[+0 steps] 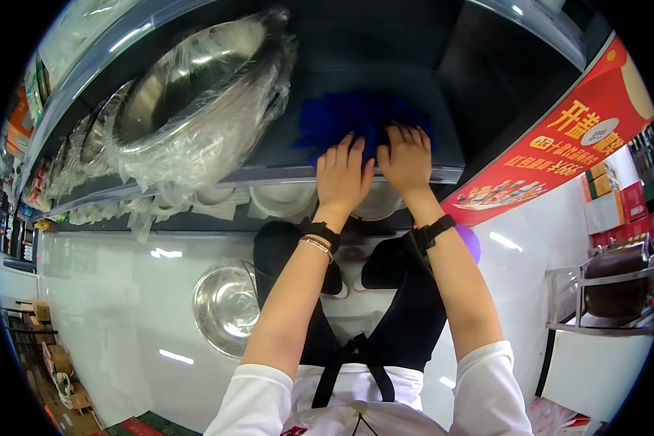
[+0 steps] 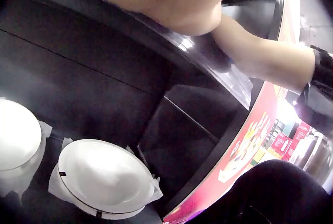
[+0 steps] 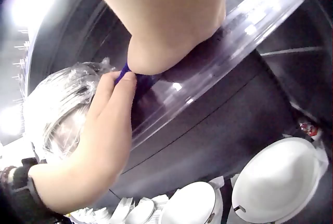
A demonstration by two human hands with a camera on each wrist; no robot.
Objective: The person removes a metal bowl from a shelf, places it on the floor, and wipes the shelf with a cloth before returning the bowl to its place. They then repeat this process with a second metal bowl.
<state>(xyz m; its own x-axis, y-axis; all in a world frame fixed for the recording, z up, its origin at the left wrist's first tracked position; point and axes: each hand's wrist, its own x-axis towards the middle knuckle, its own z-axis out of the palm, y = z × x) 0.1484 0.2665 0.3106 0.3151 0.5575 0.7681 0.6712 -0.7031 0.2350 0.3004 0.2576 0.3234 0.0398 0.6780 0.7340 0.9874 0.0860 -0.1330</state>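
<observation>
A dark blue cloth (image 1: 356, 120) lies spread and rumpled on the dark shelf (image 1: 450, 149), near its right end. My left hand (image 1: 339, 174) rests on the near edge of the cloth with its fingers reaching forward. Beside it my right hand (image 1: 407, 160) lies on the cloth too, the two thumbs close together. In the right wrist view a bit of the blue cloth (image 3: 123, 72) shows at the left hand's fingertips. The right hand's fingers are hidden there behind its own palm and wrist.
Large metal basins (image 1: 196, 80) wrapped in clear plastic stand on the left of the shelf. White bowls (image 2: 106, 177) sit on the level below, under the clear shelf lip (image 3: 234, 52). A red sign (image 1: 559, 138) covers the shelf's right end. Another metal basin (image 1: 229, 309) is on the floor.
</observation>
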